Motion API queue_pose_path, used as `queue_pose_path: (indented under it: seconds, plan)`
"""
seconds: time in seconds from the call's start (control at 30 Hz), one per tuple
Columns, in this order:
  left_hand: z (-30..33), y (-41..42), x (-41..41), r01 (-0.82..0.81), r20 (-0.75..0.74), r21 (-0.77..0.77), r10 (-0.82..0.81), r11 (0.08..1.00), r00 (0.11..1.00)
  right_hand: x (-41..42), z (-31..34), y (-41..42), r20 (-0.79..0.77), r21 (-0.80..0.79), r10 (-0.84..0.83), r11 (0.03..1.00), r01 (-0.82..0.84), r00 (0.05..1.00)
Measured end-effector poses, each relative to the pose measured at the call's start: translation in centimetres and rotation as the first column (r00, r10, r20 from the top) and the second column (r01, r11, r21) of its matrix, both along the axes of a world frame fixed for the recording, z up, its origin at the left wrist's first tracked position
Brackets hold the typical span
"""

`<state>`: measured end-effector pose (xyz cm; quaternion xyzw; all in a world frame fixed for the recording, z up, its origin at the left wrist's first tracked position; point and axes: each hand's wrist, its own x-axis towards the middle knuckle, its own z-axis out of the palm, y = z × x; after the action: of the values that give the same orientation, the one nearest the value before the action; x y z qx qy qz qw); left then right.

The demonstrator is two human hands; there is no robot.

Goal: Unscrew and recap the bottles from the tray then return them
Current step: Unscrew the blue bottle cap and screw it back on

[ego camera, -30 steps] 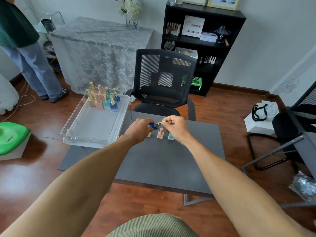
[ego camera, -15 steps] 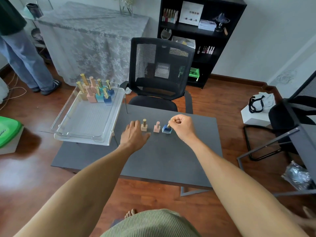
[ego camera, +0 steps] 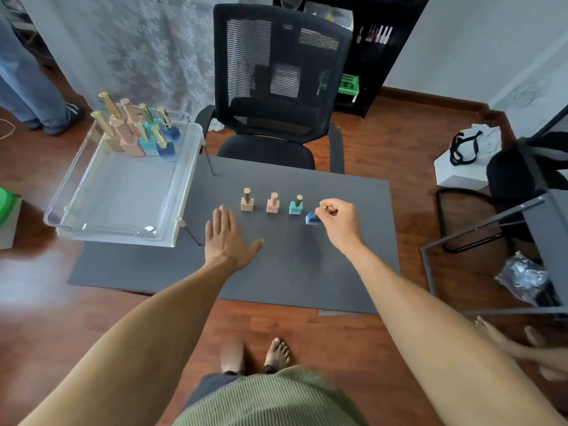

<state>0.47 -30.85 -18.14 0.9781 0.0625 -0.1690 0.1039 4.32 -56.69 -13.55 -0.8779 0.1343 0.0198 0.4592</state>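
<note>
- No text, label, brand, number or sign can be read anywhere in the head view.
- The bottles on the grey table (ego camera: 338, 256) and those in the clear tray (ego camera: 116, 232) at far left show plain coloured faces with no legible print.
- The items on the black shelf (ego camera: 368, 56) at far right are too small and blurred to read.
- The white bag (ego camera: 473, 142) on the floor at right shows no readable marking.

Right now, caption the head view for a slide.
Right hand pinches the blue bottle on the grey table; left hand open.
</note>
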Motion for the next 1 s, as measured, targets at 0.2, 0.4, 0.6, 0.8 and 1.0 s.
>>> queue_pose_path:
  seconds: [0.2,0.4,0.6,0.8,1.0]
  plan:
    - [-2.4,-0.3,-0.4,-0.025,-0.058,-0.024,0.024,0.999,0.998,0.9,-1.6,-1.3,-0.005,-0.097,0.027,0.995,-0.027,1.000]
    - [-3.2,-1.3,-0.5,-0.066,-0.073,-0.013,0.065,0.998,0.995,2.3,-2.2,-1.9,-0.002,-0.128,0.030,0.991,-0.030,1.000]
    - [-3.6,-1.5,-0.5,-0.072,-0.078,-0.002,0.071,0.997,0.994,3.2,-2.5,-2.1,-0.005,-0.157,0.062,0.986,-0.062,0.998]
    - [-3.9,-1.4,-0.4,-0.064,-0.081,0.001,0.063,0.998,0.995,3.4,-2.7,-2.3,0.000,-0.181,0.070,0.981,-0.069,0.998]
    - [-3.9,-1.4,-0.4,-0.063,-0.083,0.001,0.063,0.998,0.995,3.5,-2.6,-2.2,0.012,-0.184,0.059,0.981,-0.056,0.998]
